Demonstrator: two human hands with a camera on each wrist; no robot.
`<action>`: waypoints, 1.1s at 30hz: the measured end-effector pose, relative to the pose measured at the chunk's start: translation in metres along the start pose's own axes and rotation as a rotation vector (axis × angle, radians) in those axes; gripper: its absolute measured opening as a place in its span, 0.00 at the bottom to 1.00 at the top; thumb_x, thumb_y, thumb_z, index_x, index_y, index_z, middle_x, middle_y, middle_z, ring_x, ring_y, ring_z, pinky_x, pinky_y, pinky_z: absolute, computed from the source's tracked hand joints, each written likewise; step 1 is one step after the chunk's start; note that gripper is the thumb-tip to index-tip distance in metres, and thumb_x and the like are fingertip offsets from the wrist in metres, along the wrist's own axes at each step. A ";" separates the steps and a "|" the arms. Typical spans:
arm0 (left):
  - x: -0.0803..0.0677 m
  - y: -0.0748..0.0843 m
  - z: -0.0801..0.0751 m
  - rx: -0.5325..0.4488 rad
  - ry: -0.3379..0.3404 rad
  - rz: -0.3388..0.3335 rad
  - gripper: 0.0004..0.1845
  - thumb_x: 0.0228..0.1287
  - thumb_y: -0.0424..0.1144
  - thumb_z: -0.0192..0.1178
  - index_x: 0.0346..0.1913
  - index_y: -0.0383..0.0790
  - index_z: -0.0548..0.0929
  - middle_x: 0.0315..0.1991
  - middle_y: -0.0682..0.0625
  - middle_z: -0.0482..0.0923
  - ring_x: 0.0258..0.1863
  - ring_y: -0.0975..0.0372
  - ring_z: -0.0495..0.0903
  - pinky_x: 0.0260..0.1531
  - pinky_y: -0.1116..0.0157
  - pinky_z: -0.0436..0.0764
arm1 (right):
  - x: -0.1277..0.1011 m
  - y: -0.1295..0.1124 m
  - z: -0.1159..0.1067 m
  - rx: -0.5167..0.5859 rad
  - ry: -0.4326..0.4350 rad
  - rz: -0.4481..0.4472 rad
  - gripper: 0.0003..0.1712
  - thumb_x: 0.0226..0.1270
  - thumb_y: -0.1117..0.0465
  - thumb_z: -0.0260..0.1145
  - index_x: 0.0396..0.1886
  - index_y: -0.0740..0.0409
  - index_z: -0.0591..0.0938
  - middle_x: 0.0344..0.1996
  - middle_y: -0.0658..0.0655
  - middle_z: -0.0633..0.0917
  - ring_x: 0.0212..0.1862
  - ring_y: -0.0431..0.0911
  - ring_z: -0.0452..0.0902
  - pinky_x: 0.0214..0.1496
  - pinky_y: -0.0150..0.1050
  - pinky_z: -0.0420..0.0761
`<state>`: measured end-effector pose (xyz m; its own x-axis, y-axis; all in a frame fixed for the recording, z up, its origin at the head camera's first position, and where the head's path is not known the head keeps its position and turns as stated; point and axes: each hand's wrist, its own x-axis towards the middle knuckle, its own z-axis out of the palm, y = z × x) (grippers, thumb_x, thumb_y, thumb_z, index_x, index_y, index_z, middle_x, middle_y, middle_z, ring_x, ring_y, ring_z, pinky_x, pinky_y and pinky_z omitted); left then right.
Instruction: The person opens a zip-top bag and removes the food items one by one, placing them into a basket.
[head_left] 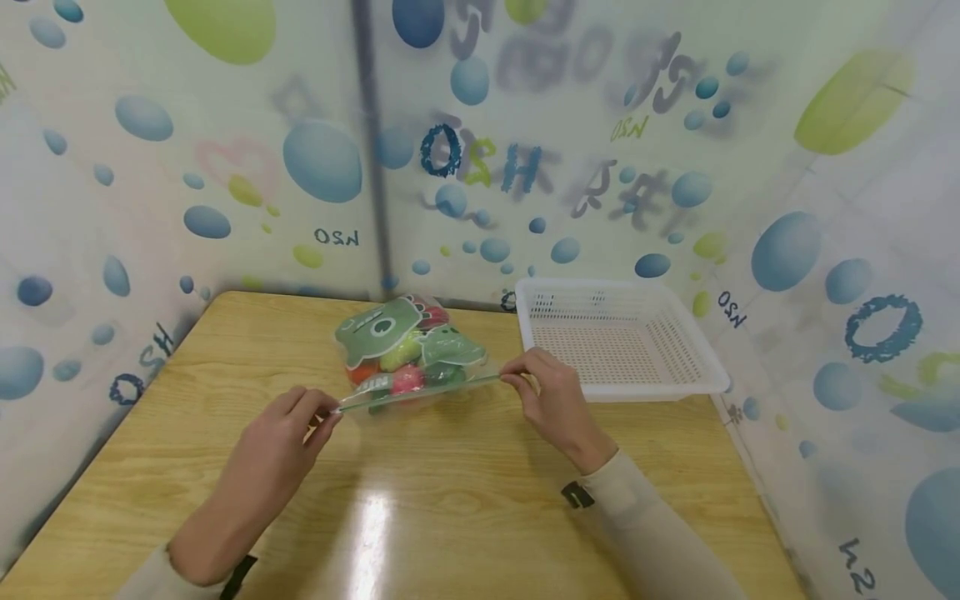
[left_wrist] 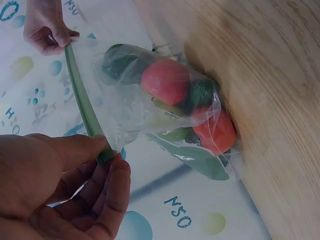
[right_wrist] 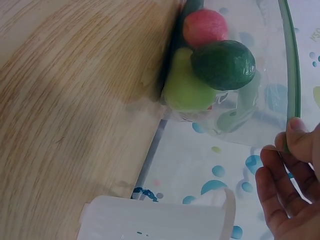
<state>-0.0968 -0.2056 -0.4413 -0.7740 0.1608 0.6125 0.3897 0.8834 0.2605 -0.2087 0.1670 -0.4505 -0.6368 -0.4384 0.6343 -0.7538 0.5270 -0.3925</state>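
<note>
Mid-table, hands (head_left: pixel 420 408) pinching bag (head_left: pixel 408 354) strip ends, basket (head_left: pixel 622 337) beside

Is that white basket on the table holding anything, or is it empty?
Empty. The white basket shows only its bare perforated floor and walls; the colourful toys sit in the clear zip bag that both hands pinch by its green strip.

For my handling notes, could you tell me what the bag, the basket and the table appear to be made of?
The bag looks like thin clear plastic film: glossy, wrinkled, contents showing through, with a green zip strip pinched by the left hand and right hand. The basket seems rigid white plastic, perforated. The table shows glossy wood grain, possibly laminate.
</note>
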 end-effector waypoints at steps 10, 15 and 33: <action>0.006 0.002 -0.004 0.005 -0.038 0.077 0.18 0.54 0.38 0.92 0.42 0.45 0.91 0.36 0.52 0.85 0.29 0.64 0.76 0.27 0.63 0.79 | 0.000 0.002 0.001 -0.024 0.008 0.003 0.06 0.76 0.69 0.80 0.47 0.59 0.91 0.43 0.55 0.93 0.45 0.47 0.93 0.48 0.44 0.95; 0.020 0.015 0.004 -0.014 -0.105 0.108 0.18 0.62 0.45 0.89 0.47 0.43 0.91 0.44 0.46 0.90 0.39 0.53 0.89 0.38 0.48 0.89 | -0.001 0.002 0.001 -0.026 -0.005 0.003 0.06 0.75 0.69 0.80 0.47 0.58 0.92 0.43 0.54 0.92 0.45 0.46 0.92 0.48 0.43 0.94; 0.065 0.027 0.068 0.017 -0.482 0.034 0.47 0.76 0.63 0.76 0.91 0.53 0.71 0.95 0.31 0.54 0.90 0.20 0.55 0.73 0.09 0.64 | -0.006 0.000 -0.003 -0.025 -0.069 -0.074 0.09 0.72 0.70 0.82 0.45 0.54 0.93 0.42 0.52 0.90 0.46 0.46 0.89 0.48 0.44 0.93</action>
<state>-0.1702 -0.1418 -0.4451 -0.9057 0.3718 0.2035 0.4135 0.8806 0.2315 -0.2042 0.1722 -0.4523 -0.5899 -0.5254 0.6131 -0.7954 0.5089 -0.3292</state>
